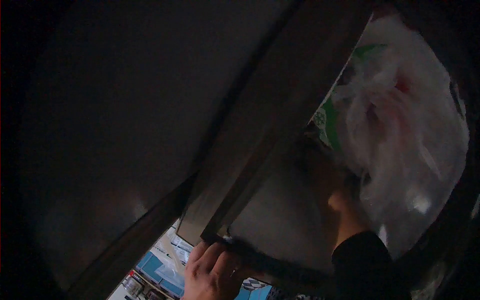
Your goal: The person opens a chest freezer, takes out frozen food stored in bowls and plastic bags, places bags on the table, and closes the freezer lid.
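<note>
My left hand [212, 270] is at the bottom of the view, its fingers curled over the edge of a dark drawer or cabinet panel [280, 220]. My right arm, in a black sleeve [362, 252], reaches down into the shadowed compartment. At its end, my right hand [325, 175] is so dark that its fingers cannot be made out, nor whether they hold anything. Right beside that hand lies a bulky translucent white plastic bag [400, 135], with some red showing through it. A green and white printed item [327, 120] shows at the bag's left edge.
A large dark surface [125, 100] fills the left half. A long dark frame or rail [255, 165] crosses diagonally between it and the compartment. Below, beyond the panel, are blue items [150, 265], papers [172, 245] and a small clear jar [132, 286].
</note>
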A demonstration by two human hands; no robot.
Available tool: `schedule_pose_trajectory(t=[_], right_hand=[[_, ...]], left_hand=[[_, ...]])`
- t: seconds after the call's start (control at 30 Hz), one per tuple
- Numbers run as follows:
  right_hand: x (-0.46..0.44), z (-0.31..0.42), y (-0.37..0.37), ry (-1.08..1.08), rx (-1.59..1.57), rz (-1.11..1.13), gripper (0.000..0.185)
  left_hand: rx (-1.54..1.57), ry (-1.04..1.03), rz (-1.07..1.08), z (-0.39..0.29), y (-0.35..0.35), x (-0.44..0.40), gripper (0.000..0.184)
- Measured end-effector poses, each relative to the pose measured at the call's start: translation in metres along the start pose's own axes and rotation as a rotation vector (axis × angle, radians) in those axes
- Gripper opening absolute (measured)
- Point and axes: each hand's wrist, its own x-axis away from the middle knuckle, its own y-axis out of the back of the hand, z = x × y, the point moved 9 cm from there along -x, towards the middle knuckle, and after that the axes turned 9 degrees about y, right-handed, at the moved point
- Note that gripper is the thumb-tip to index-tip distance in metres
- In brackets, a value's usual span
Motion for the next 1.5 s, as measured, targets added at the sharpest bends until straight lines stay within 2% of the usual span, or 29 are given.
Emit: schedule_pose_trajectory(t=[0.2, 0.33, 0.5, 0.6, 0.67, 0.77, 0.83, 0.93, 1.0, 1.07, 1.1, 1.23, 1.3, 1.37, 1.43, 1.47, 1.5], right_hand=[[0.014, -0.010, -0.037, -0.025, -0.007, 0.087, 0.052], [0.015, -0.006, -0.026, -0.019, 0.013, 0.090, 0.050], [-0.013, 0.040, 0.042, 0.082, 0.049, -0.051, 0.048], [-0.031, 0.093, 0.102, 0.164, 0.064, -0.176, 0.047], [-0.031, 0.132, 0.138, 0.225, 0.057, -0.232, 0.046], [-0.008, 0.190, 0.186, 0.327, -0.033, -0.251, 0.045], [0.021, 0.220, 0.215, 0.381, -0.142, -0.212, 0.044], [0.080, 0.235, 0.255, 0.406, -0.469, -0.066, 0.043], [0.118, 0.235, 0.273, 0.390, -0.772, 0.067, 0.040], [0.130, 0.229, 0.296, 0.599, -1.084, -0.012, 0.045], [0.141, 0.225, 0.303, 0.588, -1.399, 0.114, 0.047], [0.181, 0.218, 0.368, 0.641, -1.317, -0.041, 0.050], [0.188, 0.193, 0.421, 0.586, -1.108, -0.390, 0.050], [0.177, 0.163, 0.453, 0.455, -0.924, -0.529, 0.044], [0.198, 0.157, 0.493, 0.272, -0.559, -0.755, 0.035], [0.199, 0.160, 0.494, 0.260, -0.567, -0.745, 0.035], [0.208, 0.169, 0.505, 0.326, -0.446, -0.902, 0.031]], left_hand=[[-0.030, -0.008, 0.045, 0.005, -0.004, 0.001, 0.033], [-0.046, -0.014, 0.041, 0.006, -0.006, 0.007, 0.033], [-0.121, -0.053, -0.021, -0.004, -0.001, 0.003, 0.036], [-0.022, -0.027, -0.029, -0.007, 0.000, -0.007, 0.034], [-0.001, -0.112, -0.062, -0.002, 0.000, -0.002, 0.033], [0.029, -0.103, -0.060, -0.009, 0.006, -0.002, 0.036], [0.058, -0.049, -0.027, -0.005, 0.006, -0.001, 0.037], [0.157, -0.139, -0.137, -0.006, 0.014, 0.003, 0.040], [0.189, -0.153, -0.152, -0.001, 0.017, 0.003, 0.039], [0.118, -0.160, -0.095, -0.009, 0.012, 0.004, 0.040], [0.137, -0.181, -0.117, -0.012, 0.013, 0.005, 0.040], [0.175, -0.251, -0.140, -0.003, 0.019, 0.013, 0.036], [0.143, -0.260, -0.125, 0.003, 0.017, 0.016, 0.034], [0.085, -0.355, -0.136, 0.004, 0.014, 0.021, 0.037], [0.052, -0.271, -0.148, 0.017, 0.010, 0.020, 0.037], [0.025, -0.199, -0.175, 0.024, 0.012, 0.017, 0.037], [0.091, -0.122, -0.135, 0.027, 0.015, 0.017, 0.038]])
